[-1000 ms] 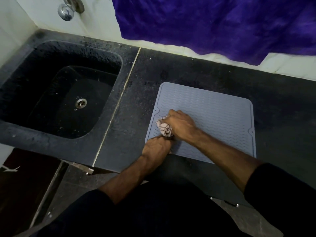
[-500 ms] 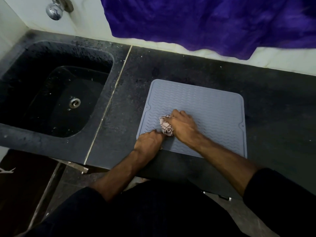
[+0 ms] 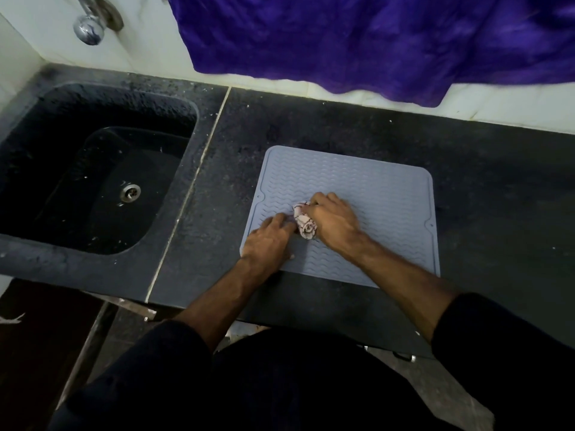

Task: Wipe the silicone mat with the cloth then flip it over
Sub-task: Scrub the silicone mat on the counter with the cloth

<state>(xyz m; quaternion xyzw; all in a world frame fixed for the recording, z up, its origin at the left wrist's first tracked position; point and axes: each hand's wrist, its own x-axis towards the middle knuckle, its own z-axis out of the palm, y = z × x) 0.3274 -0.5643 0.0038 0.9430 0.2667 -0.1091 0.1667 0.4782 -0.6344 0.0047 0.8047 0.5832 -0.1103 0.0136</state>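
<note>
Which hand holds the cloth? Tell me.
The right hand grips the bunched pale cloth on the silicone mat. The left hand holds nothing and rests on the mat's near left corner, fingers touching the cloth.

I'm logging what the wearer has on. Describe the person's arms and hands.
Both hands, left hand and right hand, are bare: no gloves, rings or watch visible. The forearms are uncovered. Dark sleeves, black or nearly so, are pushed up towards the elbows on both arms.

This is a home kitchen. A black speckled stone counter (image 3: 357, 126) holds a sunken black sink (image 3: 93, 169) under a chrome wall tap (image 3: 88, 29). White tiles (image 3: 149, 48) back it.
</note>
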